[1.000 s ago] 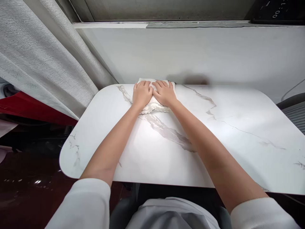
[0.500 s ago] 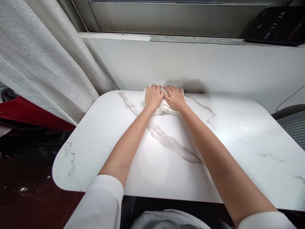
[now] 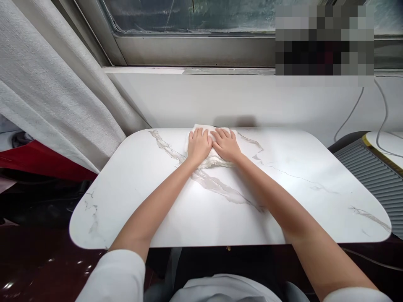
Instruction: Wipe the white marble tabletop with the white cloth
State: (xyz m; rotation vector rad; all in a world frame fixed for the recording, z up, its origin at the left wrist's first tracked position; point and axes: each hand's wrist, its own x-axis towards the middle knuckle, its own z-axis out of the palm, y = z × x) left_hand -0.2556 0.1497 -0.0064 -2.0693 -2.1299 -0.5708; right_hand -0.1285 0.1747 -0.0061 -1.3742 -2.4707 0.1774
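A folded white cloth (image 3: 214, 161) lies near the back edge of a white marble-patterned table (image 3: 126, 197). My left hand (image 3: 199, 146) rests palm down on the cloth's left part, its fingers stretched forward and slightly apart. Beside it, my right hand (image 3: 227, 144) presses flat on the right part with fingers spread. The two thumbs meet or nearly meet in the middle. Most of the cloth is hidden under the palms; its ruffled front edge and a strip beyond the fingertips show.
Behind the table stand a white wall (image 3: 163, 98) and a window frame (image 3: 195, 51). A pale curtain (image 3: 72, 92) hangs at the left, near a red item (image 3: 47, 161). On the right are a grey ribbed object (image 3: 371, 167) and a thin cable (image 3: 385, 113). Part of the upper right is pixelated.
My hands and the cloth have come slightly back from the wall, and my fingers look flatter and more spread. The view has shifted, showing more of the window and the table's right end.
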